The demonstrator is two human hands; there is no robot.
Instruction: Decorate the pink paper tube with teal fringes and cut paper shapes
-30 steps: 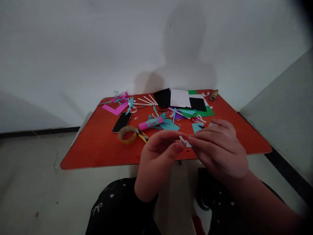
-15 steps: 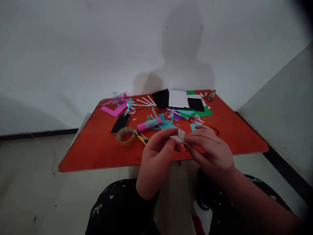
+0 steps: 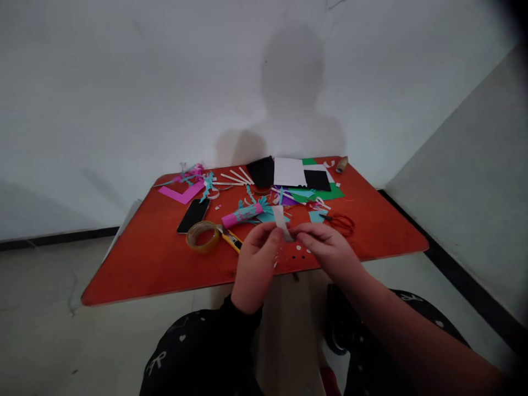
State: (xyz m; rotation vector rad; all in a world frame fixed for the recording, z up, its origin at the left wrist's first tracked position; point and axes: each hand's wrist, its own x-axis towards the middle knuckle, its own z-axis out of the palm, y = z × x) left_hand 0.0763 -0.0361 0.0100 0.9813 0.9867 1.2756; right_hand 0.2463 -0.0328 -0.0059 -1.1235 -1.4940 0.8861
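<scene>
A narrow white paper strip (image 3: 280, 218) stands tilted between my two hands above the front of the red table. My left hand (image 3: 256, 261) pinches it between thumb and fingers along its left side. The fingertips of my right hand (image 3: 328, 247) close on the strip's lower right end. Just beyond the hands lies a pink and blue fringed paper tube (image 3: 242, 215). Red-handled scissors (image 3: 341, 221) rest to the right of my right hand, and a yellow utility knife (image 3: 231, 240) is left of my left hand.
The red table (image 3: 136, 264) stands against a wall. A tape roll (image 3: 203, 236) and a phone (image 3: 193, 215) lie at left. Farther back are pink paper (image 3: 181, 192), white sticks (image 3: 237, 176), a white sheet (image 3: 289, 171), black pieces (image 3: 261, 171), green paper (image 3: 336, 191) and a cardboard tube (image 3: 342, 164).
The white paper, folded half a second ago, now shows as a longer strip standing upright. My hands have shifted left, and the scissors have come into clear view.
</scene>
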